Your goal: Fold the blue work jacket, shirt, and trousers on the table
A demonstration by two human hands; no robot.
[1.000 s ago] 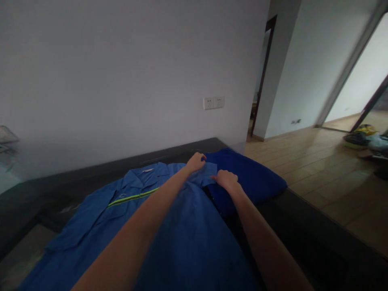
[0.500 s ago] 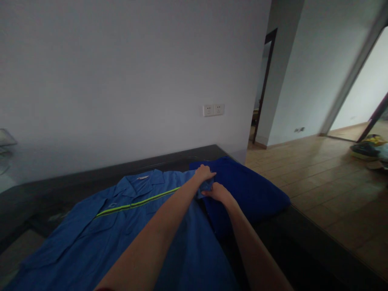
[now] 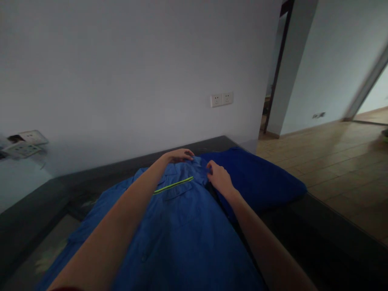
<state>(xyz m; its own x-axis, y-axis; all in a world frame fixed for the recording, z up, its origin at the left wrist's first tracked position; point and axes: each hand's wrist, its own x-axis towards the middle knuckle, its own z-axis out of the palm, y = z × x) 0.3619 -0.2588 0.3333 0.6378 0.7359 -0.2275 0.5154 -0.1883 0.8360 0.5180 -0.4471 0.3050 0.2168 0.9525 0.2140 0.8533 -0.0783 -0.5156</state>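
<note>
A blue work shirt (image 3: 182,214) with a yellow-green and dark stripe across the chest lies spread over a dark tabletop. My left hand (image 3: 181,155) is at its far shoulder, fingers curled and fingertips pinching the fabric. Just to the right, my right hand (image 3: 220,178) has its thumb and fingers closed on the sleeve side of the shirt. Both forearms cross above the garment, and the left one hides part of the chest and collar. Beside the shirt on the right, partly under its edge, lies a darker royal-blue folded cloth (image 3: 260,178).
The dark tabletop (image 3: 291,230) runs along a pale wall (image 3: 136,81) with a double socket (image 3: 222,99). More sockets (image 3: 26,145) hang loose at the left. A tiled floor (image 3: 333,157) and a doorway lie beyond the right edge.
My hands have moved apart, the left one shifting left to the shoulder. The shirt's stripe and shoulder area are bunched closer to the right. The view has turned slightly left.
</note>
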